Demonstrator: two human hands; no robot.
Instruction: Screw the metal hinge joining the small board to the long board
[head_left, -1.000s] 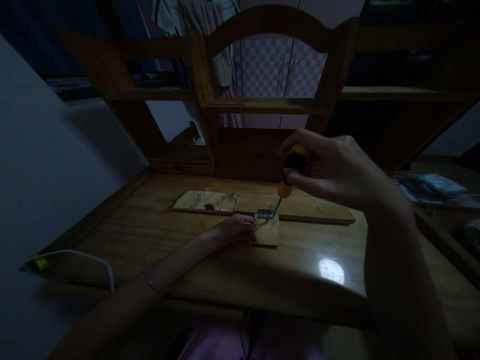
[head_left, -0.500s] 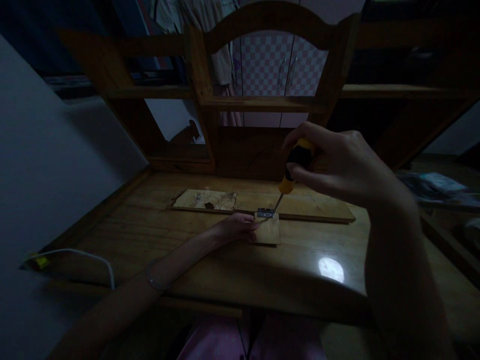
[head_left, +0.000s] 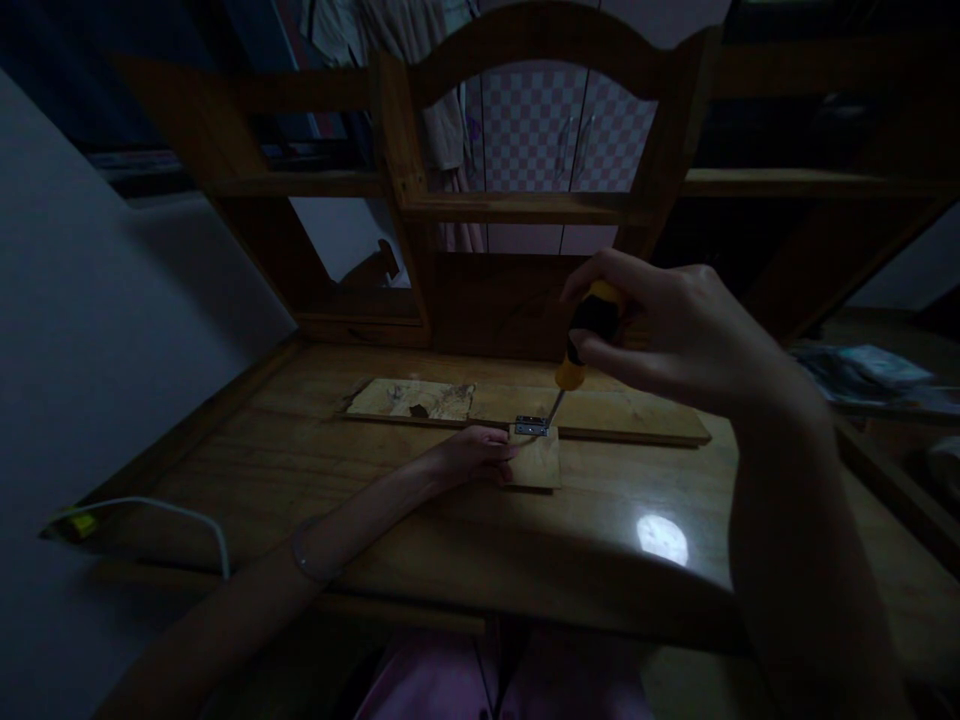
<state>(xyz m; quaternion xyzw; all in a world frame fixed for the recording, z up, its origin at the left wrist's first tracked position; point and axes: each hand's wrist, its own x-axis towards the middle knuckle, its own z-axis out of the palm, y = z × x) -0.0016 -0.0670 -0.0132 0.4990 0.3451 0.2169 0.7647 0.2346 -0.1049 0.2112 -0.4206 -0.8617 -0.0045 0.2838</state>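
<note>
My right hand (head_left: 667, 335) grips a yellow and black screwdriver (head_left: 581, 340) by the handle, its thin shaft slanting down to the right end of a small metal hinge (head_left: 531, 427). The hinge lies across the joint between a small square wooden piece (head_left: 536, 463) and a long wooden plank (head_left: 630, 415). My left hand (head_left: 472, 456) rests flat on the desk, with its fingers pressed against the left edge of the small piece. A thin bracelet circles my left forearm.
A wooden desk (head_left: 420, 540) with a raised shelf unit (head_left: 540, 200) behind it fills the dim view. A white cable (head_left: 172, 515) with a yellow tip lies at the left edge. Papers (head_left: 862, 375) lie at the far right. A lamp reflection (head_left: 662, 540) shines on the desktop.
My right hand has shifted slightly on the screwdriver handle, lifting and then dropping a little. The tip stays at the hinge and my left hand has not moved.
</note>
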